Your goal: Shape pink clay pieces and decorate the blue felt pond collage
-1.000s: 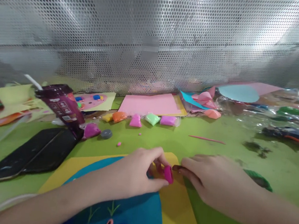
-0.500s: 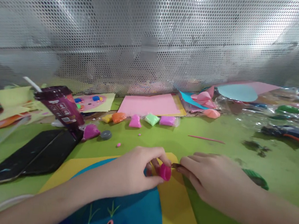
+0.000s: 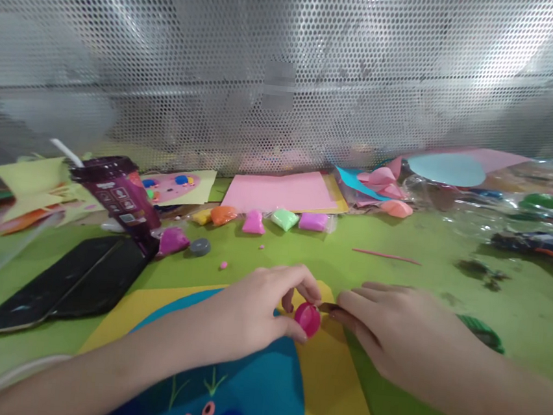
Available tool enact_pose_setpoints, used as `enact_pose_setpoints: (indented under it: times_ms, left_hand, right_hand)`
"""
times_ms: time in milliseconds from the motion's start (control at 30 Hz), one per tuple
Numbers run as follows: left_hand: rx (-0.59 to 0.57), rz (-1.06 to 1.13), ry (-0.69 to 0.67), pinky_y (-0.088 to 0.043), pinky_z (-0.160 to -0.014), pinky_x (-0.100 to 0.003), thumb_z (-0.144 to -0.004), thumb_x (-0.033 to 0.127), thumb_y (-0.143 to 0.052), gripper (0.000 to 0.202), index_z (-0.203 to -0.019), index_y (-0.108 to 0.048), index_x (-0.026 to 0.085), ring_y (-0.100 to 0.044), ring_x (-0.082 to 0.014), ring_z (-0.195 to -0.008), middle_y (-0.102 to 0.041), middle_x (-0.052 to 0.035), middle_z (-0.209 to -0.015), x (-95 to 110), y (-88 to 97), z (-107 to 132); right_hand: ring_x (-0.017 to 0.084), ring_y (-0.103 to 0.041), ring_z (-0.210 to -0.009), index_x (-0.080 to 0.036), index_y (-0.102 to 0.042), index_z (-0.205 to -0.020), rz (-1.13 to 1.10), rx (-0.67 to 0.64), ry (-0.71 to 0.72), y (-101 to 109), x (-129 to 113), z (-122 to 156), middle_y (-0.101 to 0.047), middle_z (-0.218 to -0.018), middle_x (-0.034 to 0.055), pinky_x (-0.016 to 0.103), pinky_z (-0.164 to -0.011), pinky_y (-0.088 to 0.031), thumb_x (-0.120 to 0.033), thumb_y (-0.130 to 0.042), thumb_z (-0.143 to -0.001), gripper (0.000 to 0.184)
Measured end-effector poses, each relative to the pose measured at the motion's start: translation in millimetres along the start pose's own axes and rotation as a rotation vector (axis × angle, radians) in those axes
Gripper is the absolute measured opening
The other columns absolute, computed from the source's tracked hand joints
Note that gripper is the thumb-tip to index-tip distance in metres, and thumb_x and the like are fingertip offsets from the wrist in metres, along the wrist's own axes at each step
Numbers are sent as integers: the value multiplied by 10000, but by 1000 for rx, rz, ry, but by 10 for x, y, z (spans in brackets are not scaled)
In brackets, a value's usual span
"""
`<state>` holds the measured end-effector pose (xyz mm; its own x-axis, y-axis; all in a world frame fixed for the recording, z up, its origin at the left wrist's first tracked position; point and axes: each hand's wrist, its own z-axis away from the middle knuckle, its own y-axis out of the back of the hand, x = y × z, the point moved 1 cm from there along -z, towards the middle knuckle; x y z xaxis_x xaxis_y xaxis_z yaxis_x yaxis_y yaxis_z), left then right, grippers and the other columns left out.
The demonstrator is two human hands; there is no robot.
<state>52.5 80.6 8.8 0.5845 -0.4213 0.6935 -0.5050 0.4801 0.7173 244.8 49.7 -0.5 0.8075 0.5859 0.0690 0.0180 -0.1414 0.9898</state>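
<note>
My left hand pinches a small round magenta cap-like piece between thumb and fingers, its hollow side facing me. From the right, my right hand grips a thin dark tool, most of it hidden in the fingers. Its tip reaches the upper right rim of the magenta piece; whether it touches I cannot tell. Beneath the hands lies a yellow sheet bearing a blue paper shape. Two pink ring-like eyes and green grass-like strokes show on the blue.
At left, a purple cup with a straw leans beside a black folded case. Several clay packets line the back near pink paper. A pink thin stick and green ridged piece lie right. Behind stands a perforated metal panel.
The magenta piece has turned so that its hollow opening faces me more. Both hands keep their hold, and the whole view has shifted slightly.
</note>
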Motion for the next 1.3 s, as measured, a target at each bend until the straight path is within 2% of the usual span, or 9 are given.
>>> enact_pose_setpoints:
  times_ms: [133, 367, 700, 900, 1067, 1300]
  left_hand:
    - [18, -9, 39, -358, -657, -265, -715, 213, -624, 248, -930, -535, 296, -498, -160, -752, -552, 49, -824, -19, -17, -6]
    - [34, 94, 54, -325, -584, -249, -681, 183, -654, 305, -912, -476, 273, -421, -125, -629, -533, 63, -801, -41, -43, -6]
    - [34, 121, 75, -318, -575, -236, -666, 160, -668, 305, -871, -460, 248, -429, -121, -629, -540, 74, -747, -36, -31, -17]
    - [26, 151, 91, -299, -560, -229, -661, 190, -673, 296, -870, -470, 248, -408, -112, -615, -496, 79, -732, -46, -17, -32]
    - [41, 109, 125, -305, -578, -243, -661, 221, -669, 276, -878, -502, 254, -417, -127, -621, -420, 70, -684, -32, -9, -26]
    - [47, 92, 103, -286, -580, -244, -656, 210, -675, 280, -868, -502, 269, -403, -122, -621, -451, 75, -722, -43, -13, -28]
  right_hand:
    - [159, -499, -510, -200, -512, -735, -17, 36, 21, -3, -2, 7, -538, -608, -25, 258, -452, -182, -84, -509, -803, 135]
    - [164, -499, -515, -194, -509, -735, -16, 71, 55, -27, -18, 11, -536, -606, -10, 267, -455, -202, -101, -442, -838, 154]
    - [157, -492, -511, -194, -507, -718, -24, 59, 63, -27, -39, 23, -538, -601, -14, 275, -461, -208, -101, -465, -829, 151]
    - [154, -476, -517, -194, -520, -735, -46, 138, 86, 30, -3, 3, -528, -609, -18, 267, -479, -226, -165, -407, -896, 198]
    - [156, -457, -508, -196, -519, -712, 12, 141, 134, 3, 18, 4, -517, -583, -14, 270, -488, -218, -149, -409, -873, 201]
    - [161, -413, -525, -194, -494, -697, 67, 181, 170, -40, 28, -7, -484, -587, -8, 284, -509, -214, -99, -398, -842, 198]
